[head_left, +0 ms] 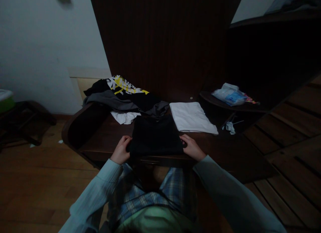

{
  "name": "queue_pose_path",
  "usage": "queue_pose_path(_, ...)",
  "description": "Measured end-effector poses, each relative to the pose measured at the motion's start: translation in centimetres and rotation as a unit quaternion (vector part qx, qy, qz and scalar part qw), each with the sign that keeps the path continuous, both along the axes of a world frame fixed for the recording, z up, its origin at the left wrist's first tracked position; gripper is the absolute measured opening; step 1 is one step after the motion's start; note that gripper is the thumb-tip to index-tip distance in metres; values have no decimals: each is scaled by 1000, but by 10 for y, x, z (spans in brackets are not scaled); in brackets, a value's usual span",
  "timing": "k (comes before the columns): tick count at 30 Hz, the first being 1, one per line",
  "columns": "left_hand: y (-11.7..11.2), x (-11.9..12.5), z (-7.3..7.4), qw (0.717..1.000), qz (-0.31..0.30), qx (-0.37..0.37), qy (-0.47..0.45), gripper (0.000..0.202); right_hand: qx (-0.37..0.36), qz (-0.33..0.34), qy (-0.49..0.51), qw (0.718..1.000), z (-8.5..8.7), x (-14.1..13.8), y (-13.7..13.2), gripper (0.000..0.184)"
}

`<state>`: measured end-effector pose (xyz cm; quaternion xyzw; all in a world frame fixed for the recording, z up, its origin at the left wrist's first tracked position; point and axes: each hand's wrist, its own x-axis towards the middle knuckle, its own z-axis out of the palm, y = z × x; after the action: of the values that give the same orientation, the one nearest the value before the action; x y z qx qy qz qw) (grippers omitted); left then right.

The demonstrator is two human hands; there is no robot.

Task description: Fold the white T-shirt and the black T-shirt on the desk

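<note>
A black folded garment (155,136), roughly square, lies at the front edge of the dark wooden desk (97,141). My left hand (121,149) grips its left edge near the front corner, fingers closed on the cloth. At the opposite side, my right hand (192,147) pinches the right edge, its thumb and fingers curled round the fabric. To the right behind it rests a white folded garment (192,117), flat and apart from both hands. Some fingertips are hidden by the black cloth.
A loose heap of dark clothes (125,94) with a yellow and white print fills the back left, a white cloth (125,117) beneath it. On a small rounded shelf (218,104) at right sits a plastic packet (230,95). A dark upright panel (165,42) stands behind.
</note>
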<state>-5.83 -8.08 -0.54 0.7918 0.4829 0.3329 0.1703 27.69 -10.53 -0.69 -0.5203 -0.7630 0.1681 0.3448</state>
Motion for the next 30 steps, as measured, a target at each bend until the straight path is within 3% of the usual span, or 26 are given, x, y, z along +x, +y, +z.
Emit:
queue_pose_path(7,-1,2,1,998,59,9,-14,29,-20,34,-6,999,9,-3,-4,25)
queue_pose_path(13,0,0,1,997,32,-45,-59,27,-28,46,51,997,10,-2,-5,21)
queue_pose_path(20,-4,-3,-5,996,20,-66,-56,29,-116,57,165,978,-5,2,0,42)
queue_pose_path(24,-5,-5,-6,999,3,-34,-29,33,-128,79,157,976,3,-1,-1,30)
queue_pose_path(30,-7,-5,-4,1000,-9,-15,-3,19,-152,52,149,976,10,-2,-4,19)
